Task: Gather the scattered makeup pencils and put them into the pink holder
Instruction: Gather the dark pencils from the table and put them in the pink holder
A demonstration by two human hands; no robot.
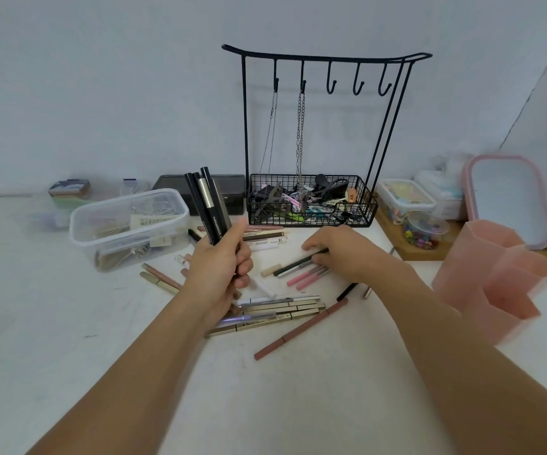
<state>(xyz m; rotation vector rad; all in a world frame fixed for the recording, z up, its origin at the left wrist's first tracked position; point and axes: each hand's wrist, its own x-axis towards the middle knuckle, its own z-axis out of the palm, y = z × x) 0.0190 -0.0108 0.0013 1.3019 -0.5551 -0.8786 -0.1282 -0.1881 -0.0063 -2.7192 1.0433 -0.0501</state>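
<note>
My left hand (221, 267) grips an upright bundle of dark makeup pencils (208, 205) above the table's middle. My right hand (338, 251) reaches down onto the table and pinches a dark green pencil (293, 265) that lies among pink ones (305, 277). Several gold and beige pencils (282, 310) lie scattered below the hands, with a long dusty-pink pencil (301, 330) in front and more pencils (265, 236) near the wire basket. The pink holder (492, 284), with several compartments, stands at the right, blurred.
A black wire rack with hooks, chains and a basket of clips (311, 201) stands behind the pencils. A clear plastic box (127, 224) sits at the left, a dark box (229, 195) behind it. Small containers on a wooden board (410, 205) and a pink-rimmed tray (508, 198) are at the right.
</note>
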